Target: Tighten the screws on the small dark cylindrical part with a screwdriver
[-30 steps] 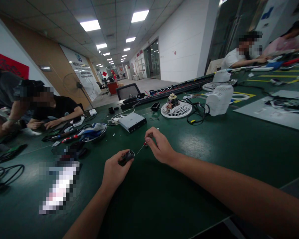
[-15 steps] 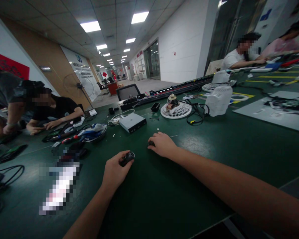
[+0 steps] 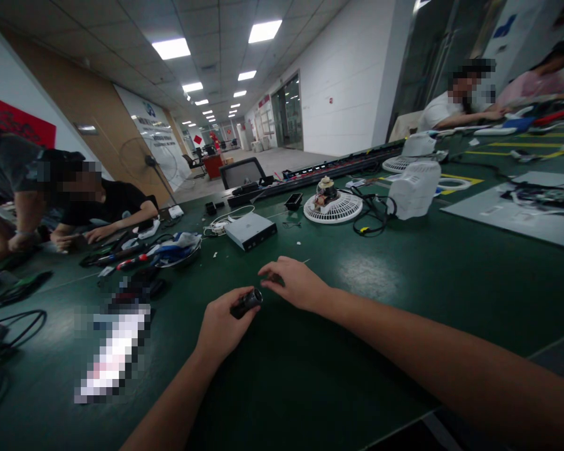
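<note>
My left hand is closed around a short black cylinder that looks like a flashlight body. Its round, open-looking end is tilted up to the right, toward my other hand. Just right of that end, my right hand hovers low over the table with thumb and fingers curled. A small dark patch shows between those fingertips; what it is I cannot make out. The two hands are apart, with a narrow gap between the right fingertips and the cylinder's end.
A grey disc drive lies ahead, with a white cable behind it. Beyond are a small black tray, a fan base with exposed motor and a white housing. At left lie tools and a blurred-out bright object. Several people sit around.
My right hand has moved left, closer to the cylinder; the dark piece seen in its fingers before is now harder to see. My left hand has shifted slightly right with the cylinder.
</note>
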`<state>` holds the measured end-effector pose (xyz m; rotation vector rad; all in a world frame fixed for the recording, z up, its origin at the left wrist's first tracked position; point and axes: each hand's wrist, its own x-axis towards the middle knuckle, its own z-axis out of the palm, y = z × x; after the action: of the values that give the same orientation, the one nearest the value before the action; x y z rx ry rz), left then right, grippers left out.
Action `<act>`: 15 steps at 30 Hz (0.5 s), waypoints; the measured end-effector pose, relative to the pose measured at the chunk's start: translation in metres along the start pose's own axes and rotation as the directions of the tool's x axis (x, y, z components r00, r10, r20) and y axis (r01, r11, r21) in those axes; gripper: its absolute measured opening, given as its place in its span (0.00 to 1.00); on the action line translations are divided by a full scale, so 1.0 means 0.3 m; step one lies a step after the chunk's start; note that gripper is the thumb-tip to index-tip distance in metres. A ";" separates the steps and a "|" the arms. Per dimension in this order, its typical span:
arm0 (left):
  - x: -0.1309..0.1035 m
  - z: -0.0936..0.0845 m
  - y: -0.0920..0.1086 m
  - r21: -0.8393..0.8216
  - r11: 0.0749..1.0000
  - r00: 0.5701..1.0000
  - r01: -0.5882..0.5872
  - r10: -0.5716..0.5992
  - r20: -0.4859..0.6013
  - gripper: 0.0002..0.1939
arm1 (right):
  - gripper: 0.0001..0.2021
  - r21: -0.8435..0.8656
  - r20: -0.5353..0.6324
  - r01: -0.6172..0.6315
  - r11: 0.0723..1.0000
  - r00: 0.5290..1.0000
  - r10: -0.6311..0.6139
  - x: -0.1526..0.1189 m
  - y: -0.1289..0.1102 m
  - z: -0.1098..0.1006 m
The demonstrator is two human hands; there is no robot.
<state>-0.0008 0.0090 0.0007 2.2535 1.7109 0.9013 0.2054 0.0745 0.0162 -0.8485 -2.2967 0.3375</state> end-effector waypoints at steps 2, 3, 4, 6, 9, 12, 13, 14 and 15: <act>0.000 -0.002 0.007 0.000 1.000 1.000 -0.009 0.009 -0.006 0.18 | 0.07 0.049 0.009 0.012 0.999 1.000 -0.013 -0.004 -0.009 -0.006; 0.000 -0.002 0.009 0.002 1.000 1.000 -0.012 0.012 -0.014 0.18 | 0.06 0.074 0.012 0.020 0.997 1.000 -0.021 -0.006 -0.012 -0.009; 0.000 -0.002 0.009 0.005 1.000 1.000 -0.014 0.014 -0.023 0.18 | 0.06 0.101 0.014 0.028 0.994 0.999 -0.030 -0.007 -0.015 -0.012; 0.000 -0.001 0.008 0.003 1.000 0.999 -0.021 0.021 -0.039 0.18 | 0.08 0.148 0.014 0.038 0.988 0.999 -0.040 -0.009 -0.019 -0.017; -0.002 0.001 0.005 -0.020 0.998 0.997 -0.054 0.052 -0.055 0.18 | 0.09 0.170 0.031 0.058 0.984 0.997 -0.065 -0.009 -0.020 -0.019; -0.006 -0.001 0.005 -0.037 0.995 0.993 -0.098 0.096 -0.062 0.19 | 0.06 0.182 0.050 0.114 0.977 0.991 -0.125 -0.005 -0.012 -0.017; -0.007 -0.002 0.005 -0.039 0.993 0.992 -0.112 0.110 -0.065 0.19 | 0.05 0.186 0.047 0.134 0.973 0.988 -0.145 -0.005 -0.008 -0.016; -0.009 -0.003 0.005 -0.040 0.991 0.990 -0.126 0.123 -0.065 0.19 | 0.04 0.188 0.041 0.152 0.970 0.986 -0.162 -0.004 -0.004 -0.013; -0.010 -0.004 0.004 -0.040 0.990 0.989 -0.137 0.135 -0.064 0.19 | 0.04 0.188 0.030 0.168 0.968 0.984 -0.176 -0.004 0.001 -0.011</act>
<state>-0.0008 0.0056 0.0011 2.3602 1.5595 1.0356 0.2084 0.0739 0.0179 -0.5495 -2.3193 0.4883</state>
